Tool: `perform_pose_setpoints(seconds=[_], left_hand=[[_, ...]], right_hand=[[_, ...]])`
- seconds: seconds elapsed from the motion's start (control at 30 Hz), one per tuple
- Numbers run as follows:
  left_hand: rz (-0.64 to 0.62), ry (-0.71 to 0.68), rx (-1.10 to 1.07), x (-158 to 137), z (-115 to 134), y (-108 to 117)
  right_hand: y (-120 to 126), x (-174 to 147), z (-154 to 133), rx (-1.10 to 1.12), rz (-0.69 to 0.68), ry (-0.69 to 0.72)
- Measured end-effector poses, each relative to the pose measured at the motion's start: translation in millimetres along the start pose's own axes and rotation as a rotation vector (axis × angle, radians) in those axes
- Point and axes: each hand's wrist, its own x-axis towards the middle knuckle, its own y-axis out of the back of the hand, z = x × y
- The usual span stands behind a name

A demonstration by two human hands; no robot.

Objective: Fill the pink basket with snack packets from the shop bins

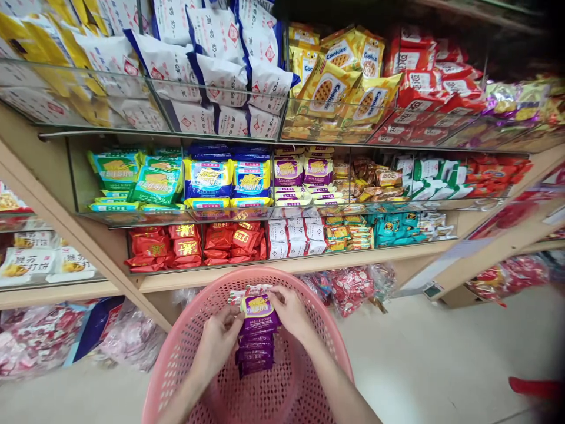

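Inside a pink basket (183, 335), my left hand (222, 334) and my right hand (292, 312) both grip a purple and yellow soda biscuit pack (259, 312), one at each side. The fingers of both hands are closed on its edges. Several more purple packs (256, 354) lie overlapped in a row just below it. Behind the held pack, small white and red packets (252, 290) show in part. Whether the lower packs rest on the basket bottom or are held too, I cannot tell.
Ahead stands a snack shelf (335, 262) with glass-fronted compartments. Its middle row holds green packs (158, 182), blue and yellow packs (208, 179) and matching purple packs (318, 171). Red packs (185, 238) fill part of the row below. Bagged goods (353, 288) lie beneath the shelf.
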Motion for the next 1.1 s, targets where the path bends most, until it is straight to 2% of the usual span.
perform_pose_setpoints(seconds=[0.23,0.43,0.73,0.97,1.1], left_hand=[[-0.008,-0.072,0.09,5.6,-14.6,3.3],[-0.03,-0.069,0.13,11.0,-27.2,6.3],[-0.019,-0.087,0.134,10.5,-32.2,4.8],[-0.003,-0.095,0.128,7.2,-22.7,5.3],[0.027,-0.1,0.152,9.5,-28.5,6.8]], right_hand=[[-1.0,-3.4,-3.7,-0.113,0.01,0.013],[-2.7,-4.5,-3.7,-0.157,0.012,-0.038],[-2.0,-5.0,-0.2,-0.174,0.019,-0.063],[-4.8,-4.8,-1.5,-0.17,0.036,-0.074],[-7.4,-3.0,4.4,-0.145,0.067,-0.084]])
